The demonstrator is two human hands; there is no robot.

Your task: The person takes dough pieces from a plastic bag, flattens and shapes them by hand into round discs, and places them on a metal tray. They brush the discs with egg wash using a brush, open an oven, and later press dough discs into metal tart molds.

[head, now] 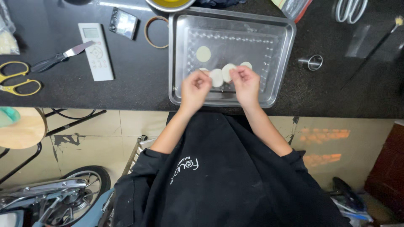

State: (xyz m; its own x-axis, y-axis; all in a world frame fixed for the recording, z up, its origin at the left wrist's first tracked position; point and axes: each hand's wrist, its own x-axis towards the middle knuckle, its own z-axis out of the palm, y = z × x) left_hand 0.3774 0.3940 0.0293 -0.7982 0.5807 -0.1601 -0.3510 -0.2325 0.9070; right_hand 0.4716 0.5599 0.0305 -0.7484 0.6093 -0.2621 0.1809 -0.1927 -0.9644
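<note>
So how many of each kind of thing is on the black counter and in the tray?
Pale dough rounds: 5
Scissors: 2
Metal tray: 1
Remote control: 1
Palette knife: 1
Round cutter: 1
Brush: 1
Total: 12

A white remote control [96, 51] lies on the dark counter [139, 80] in the upper left of the frame, long and rectangular, with a small pale greyish screen at its top end. Just right of it, near the top edge, sits a small square device [123, 22] with a dark frame and a shiny grey screen face. A clear plastic bag [7, 35] holding pale contents shows at the far left edge.
</note>
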